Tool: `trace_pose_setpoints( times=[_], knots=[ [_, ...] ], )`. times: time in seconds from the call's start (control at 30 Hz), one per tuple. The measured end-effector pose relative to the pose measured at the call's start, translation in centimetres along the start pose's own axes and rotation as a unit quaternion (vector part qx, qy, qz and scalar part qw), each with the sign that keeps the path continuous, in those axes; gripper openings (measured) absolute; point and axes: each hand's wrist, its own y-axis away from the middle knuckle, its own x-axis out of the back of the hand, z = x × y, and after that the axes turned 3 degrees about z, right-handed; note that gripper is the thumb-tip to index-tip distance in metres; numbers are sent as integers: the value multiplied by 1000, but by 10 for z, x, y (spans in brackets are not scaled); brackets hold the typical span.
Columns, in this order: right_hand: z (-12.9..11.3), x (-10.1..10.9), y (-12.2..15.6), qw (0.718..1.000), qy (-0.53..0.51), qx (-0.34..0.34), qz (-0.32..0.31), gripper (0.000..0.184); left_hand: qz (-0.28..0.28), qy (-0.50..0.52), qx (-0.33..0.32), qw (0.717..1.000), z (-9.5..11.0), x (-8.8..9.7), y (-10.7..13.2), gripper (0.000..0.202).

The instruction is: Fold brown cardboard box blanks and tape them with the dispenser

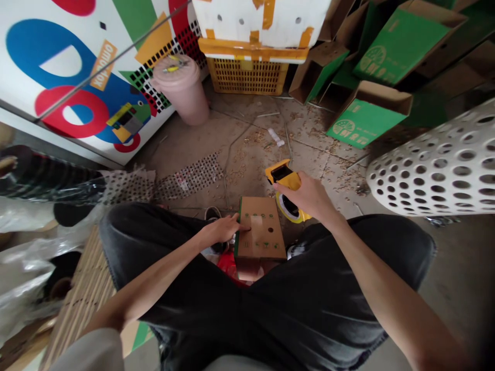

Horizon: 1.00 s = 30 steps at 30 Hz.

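A small brown cardboard box (257, 206) with green edges stands between my knees. Its flaps are closed, with a strip of tape along the middle and a round hole to one side. My left hand (224, 229) grips the box's left edge, the thumb lying on top and the other fingers partly hidden over the side. To the box's upper right, my right hand (311, 196) is wrapped round a yellow tape dispenser (288, 178). The dispenser is held tilted above the floor, apart from the box, and its tape roll (288, 208) hangs below the hand.
Green open cartons (367, 118) pile up at the right, beside a white perforated bag (436, 165). A pink bin (185, 93), a yellow crate (247, 77) and a white foam box (259, 23) stand ahead. Flattened cardboard (87, 273) lies by my left leg.
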Motion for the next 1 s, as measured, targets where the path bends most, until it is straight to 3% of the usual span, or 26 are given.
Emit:
trace_pose_setpoints(
  times=[0.27, 0.47, 0.87, 1.0],
  knots=[
    [-1, -1, 0, 1000, 5, -9, -13, 57, -16, 32, 0, 999, 6, 0, -5, 45],
    [-1, -1, 0, 1000, 10, 4, -16, 56, 6, 53, 13, 998, 10, 2, -5, 35],
    [-2, 0, 2, 1000, 3, 5, -17, 52, 3, -20, 54, 998, 14, -3, -14, 34],
    [-2, -1, 2, 1000, 0, -3, -24, 52, 13, -23, 32, 999, 17, -2, -12, 30]
  ],
)
